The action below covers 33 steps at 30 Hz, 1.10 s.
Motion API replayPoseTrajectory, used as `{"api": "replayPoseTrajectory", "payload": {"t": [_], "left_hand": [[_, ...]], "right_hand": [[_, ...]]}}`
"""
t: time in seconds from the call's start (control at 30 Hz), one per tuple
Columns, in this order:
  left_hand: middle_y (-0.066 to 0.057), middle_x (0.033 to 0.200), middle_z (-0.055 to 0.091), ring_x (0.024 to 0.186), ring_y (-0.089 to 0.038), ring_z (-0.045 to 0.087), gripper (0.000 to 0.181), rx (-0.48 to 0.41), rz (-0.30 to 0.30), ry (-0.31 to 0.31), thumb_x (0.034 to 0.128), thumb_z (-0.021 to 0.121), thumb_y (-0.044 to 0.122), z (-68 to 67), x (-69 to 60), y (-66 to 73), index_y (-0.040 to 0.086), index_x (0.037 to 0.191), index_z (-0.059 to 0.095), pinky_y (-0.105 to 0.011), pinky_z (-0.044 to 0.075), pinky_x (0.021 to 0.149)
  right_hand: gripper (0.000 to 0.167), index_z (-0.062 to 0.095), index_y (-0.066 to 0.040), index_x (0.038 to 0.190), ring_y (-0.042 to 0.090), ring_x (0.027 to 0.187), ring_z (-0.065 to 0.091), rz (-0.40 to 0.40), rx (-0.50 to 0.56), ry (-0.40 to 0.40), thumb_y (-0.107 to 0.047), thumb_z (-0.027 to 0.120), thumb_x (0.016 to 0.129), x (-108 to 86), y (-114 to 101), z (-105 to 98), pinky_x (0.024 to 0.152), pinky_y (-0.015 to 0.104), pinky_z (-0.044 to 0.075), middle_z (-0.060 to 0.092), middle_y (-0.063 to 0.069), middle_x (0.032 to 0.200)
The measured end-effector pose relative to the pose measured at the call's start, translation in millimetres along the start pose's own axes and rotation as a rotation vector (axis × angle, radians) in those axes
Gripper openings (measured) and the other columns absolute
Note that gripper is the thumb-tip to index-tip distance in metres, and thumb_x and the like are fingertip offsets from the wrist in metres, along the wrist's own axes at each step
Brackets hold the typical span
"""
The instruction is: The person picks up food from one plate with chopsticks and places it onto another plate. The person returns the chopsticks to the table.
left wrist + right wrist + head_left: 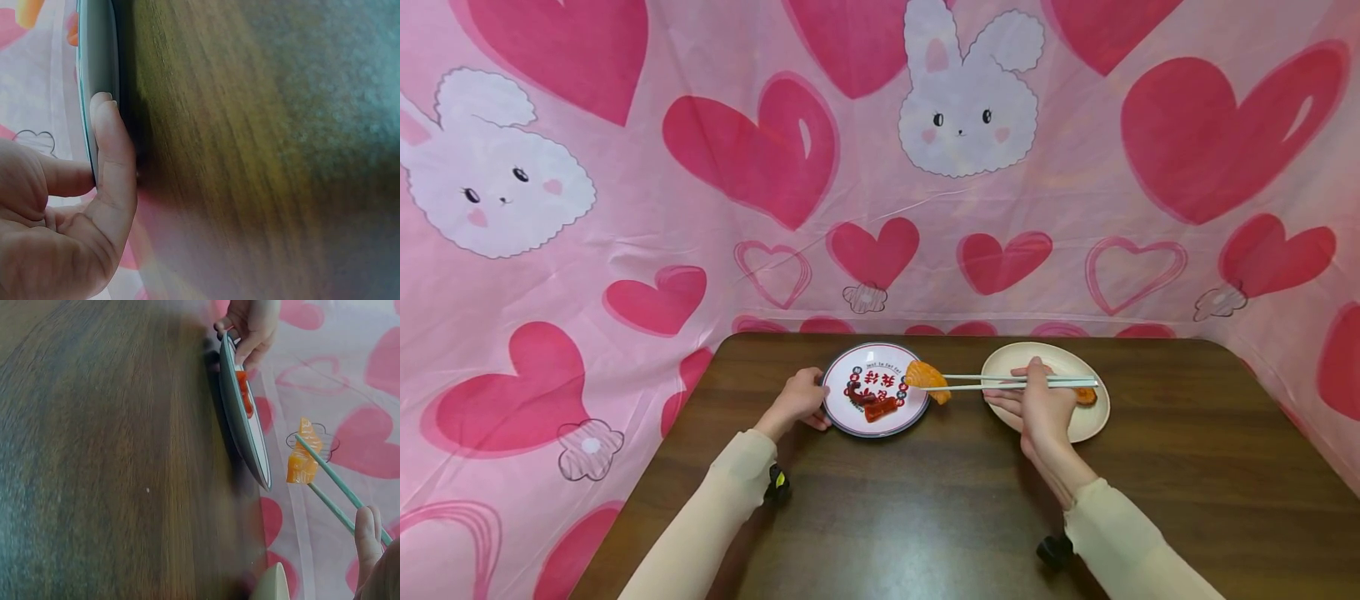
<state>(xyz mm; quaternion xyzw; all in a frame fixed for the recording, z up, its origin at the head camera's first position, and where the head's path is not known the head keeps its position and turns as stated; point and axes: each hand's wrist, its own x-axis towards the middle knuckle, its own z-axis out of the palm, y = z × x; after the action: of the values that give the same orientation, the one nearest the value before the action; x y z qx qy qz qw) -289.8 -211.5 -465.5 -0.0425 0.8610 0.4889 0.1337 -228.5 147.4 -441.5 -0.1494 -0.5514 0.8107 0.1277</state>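
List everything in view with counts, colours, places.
Wooden table: one, brown, centre
Heart-printed cloth: count unclear, pink, behind table
Round printed plate: one, white, table's far middle
Oval plate: one, cream, further right
Small food pieces: apparently two, dark red, round plate
Flat food slice: at least one, brownish, oval plate
Slim chopsticks: two, pale green, above table
Striped wedge: one, orange, chopstick tips
Wrist devices: two, black, wrists
Sleeves: two, cream, forearms
Left hand: one, pinching round plate
Right hand: one, holding chopsticks
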Motion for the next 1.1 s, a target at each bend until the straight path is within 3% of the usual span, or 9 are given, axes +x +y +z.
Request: {"api": "replayPoseTrajectory", "payload": {"t": [0.3, 0.67, 0.87, 1.1], "left_hand": [[-0.023, 0.088, 0.063, 0.054, -0.022, 0.066, 0.045, 0.000, -0.004, -0.002, 0.1091, 0.051, 0.006, -0.4, -0.3, -0.3, -0.010, 0.150, 0.041, -0.037, 0.064, 0.054], [-0.023, 0.088, 0.063, 0.054, -0.023, 0.066, 0.045, -0.007, -0.009, -0.002, 0.1090, 0.052, 0.006, -0.8, -0.6, -0.3, -0.009, 0.151, 0.041, -0.037, 0.064, 0.054], [-0.024, 0.089, 0.063, 0.053, -0.022, 0.066, 0.048, -0.008, -0.018, 0.002, 0.1088, 0.053, 0.007, 0.2, -0.1, -0.1, -0.009, 0.152, 0.040, -0.037, 0.064, 0.054], [-0.025, 0.089, 0.063, 0.053, -0.023, 0.066, 0.048, -0.011, -0.013, 0.000, 0.1087, 0.053, 0.006, 0.0, 0.5, 0.1, -0.009, 0.152, 0.039, -0.037, 0.064, 0.053]], "right_hand": [[0.040, 0.054, 0.007, 0.109, 0.027, 0.063, 0.077, 0.028, -0.015, -0.014, -0.031, 0.046, 0.114, 0.3, 2.5, 7.1, 0.069, 0.045, 0.066, 0.076, 0.021, 0.083], [0.042, 0.054, 0.009, 0.110, 0.028, 0.063, 0.077, 0.026, -0.007, -0.014, -0.033, 0.047, 0.114, 0.8, 8.1, 14.5, 0.067, 0.044, 0.065, 0.076, 0.020, 0.081], [0.042, 0.055, 0.011, 0.109, 0.028, 0.061, 0.076, 0.017, 0.010, -0.018, -0.031, 0.047, 0.114, 0.9, 10.4, 19.0, 0.066, 0.044, 0.065, 0.075, 0.014, 0.074], [0.039, 0.053, 0.010, 0.107, 0.028, 0.060, 0.076, -0.002, 0.035, -0.010, -0.029, 0.050, 0.113, 1.4, 11.5, 25.4, 0.064, 0.047, 0.065, 0.071, 0.018, 0.075]]}}
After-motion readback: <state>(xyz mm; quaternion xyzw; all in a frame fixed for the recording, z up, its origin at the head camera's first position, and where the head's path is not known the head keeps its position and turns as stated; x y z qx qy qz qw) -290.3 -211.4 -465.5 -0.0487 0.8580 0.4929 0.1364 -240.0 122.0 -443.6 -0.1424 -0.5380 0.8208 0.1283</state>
